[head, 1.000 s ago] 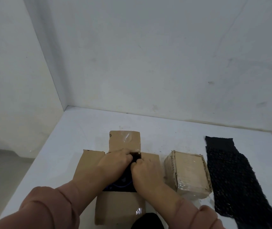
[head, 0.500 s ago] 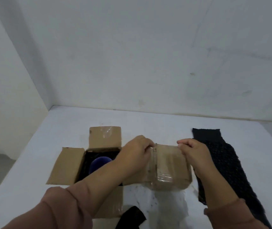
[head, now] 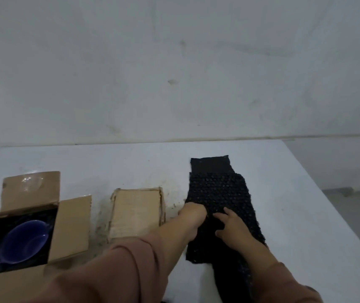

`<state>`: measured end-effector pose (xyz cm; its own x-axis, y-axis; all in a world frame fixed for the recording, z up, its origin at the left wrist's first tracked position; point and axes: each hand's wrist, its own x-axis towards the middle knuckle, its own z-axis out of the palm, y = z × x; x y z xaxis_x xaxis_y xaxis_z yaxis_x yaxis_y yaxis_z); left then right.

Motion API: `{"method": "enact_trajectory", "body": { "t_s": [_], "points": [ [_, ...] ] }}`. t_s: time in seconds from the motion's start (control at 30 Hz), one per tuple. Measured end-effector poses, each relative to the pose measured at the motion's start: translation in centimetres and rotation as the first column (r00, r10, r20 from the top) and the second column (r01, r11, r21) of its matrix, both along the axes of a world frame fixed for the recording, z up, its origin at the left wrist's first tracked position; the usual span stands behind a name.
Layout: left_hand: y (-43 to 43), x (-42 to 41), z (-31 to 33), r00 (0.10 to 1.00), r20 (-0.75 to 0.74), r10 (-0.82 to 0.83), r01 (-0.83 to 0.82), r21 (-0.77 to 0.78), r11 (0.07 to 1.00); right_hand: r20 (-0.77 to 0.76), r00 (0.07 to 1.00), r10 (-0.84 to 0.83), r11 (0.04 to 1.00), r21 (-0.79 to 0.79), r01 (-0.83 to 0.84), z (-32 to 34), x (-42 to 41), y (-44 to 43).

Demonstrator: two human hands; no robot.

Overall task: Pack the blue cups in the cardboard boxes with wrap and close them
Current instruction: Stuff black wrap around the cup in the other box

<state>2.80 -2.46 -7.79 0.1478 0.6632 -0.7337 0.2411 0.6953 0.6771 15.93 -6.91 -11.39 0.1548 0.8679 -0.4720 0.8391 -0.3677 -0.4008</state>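
A blue cup [head: 25, 240] lies inside an open cardboard box [head: 72, 226] at the left, on black wrap, all flaps spread. A second, closed cardboard box [head: 136, 209] sits in the middle of the table. To its right lies a long strip of black bubble wrap [head: 218, 189]. My left hand [head: 193, 212] reaches across and curls onto the wrap's left edge. My right hand [head: 232, 228] rests flat on the wrap with fingers spread, just beside the left hand.
The white table [head: 284, 215] ends in a slanted right edge with floor beyond. A pale wall rises straight behind the table. Dirt marks stain the surface around the closed box.
Both hands left the closed box and moved right onto the black wrap. The view has swung right, so the open box with the cup now sits at the left edge.
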Motion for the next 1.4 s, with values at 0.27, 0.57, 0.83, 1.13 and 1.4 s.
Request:
{"method": "enact_trajectory", "body": {
  "t_s": [0.27,0.57,0.83,1.13,1.4],
  "points": [
    [1.4,2.4,-2.1,0.989,0.049,0.142,-0.141,-0.021,0.99,0.011,0.994,0.111,0.987,0.111,-0.112,-0.7,0.7,-0.3],
    [1.5,1.8,1.1,0.993,0.118,-0.013,-0.032,0.37,0.929,-0.423,0.821,-0.384,0.807,0.279,0.521,1.1,3.5,0.8],
    [2.7,-9.4,6.3,0.881,0.46,0.109,-0.267,0.293,0.918,-0.855,0.106,-0.508,0.809,-0.431,0.399,5.0,0.8,2.9],
    [1.9,-24.0,7.9,0.957,0.29,0.002,-0.163,0.533,0.831,-0.92,0.391,-0.027,0.962,0.083,0.262,10.9,-6.9,6.0],
    [0.6,-35.2,9.6,0.859,0.496,-0.127,-0.118,0.434,0.893,-0.845,0.529,0.075,0.98,0.161,0.118,14.0,-16.0,7.2]
  ]
}}
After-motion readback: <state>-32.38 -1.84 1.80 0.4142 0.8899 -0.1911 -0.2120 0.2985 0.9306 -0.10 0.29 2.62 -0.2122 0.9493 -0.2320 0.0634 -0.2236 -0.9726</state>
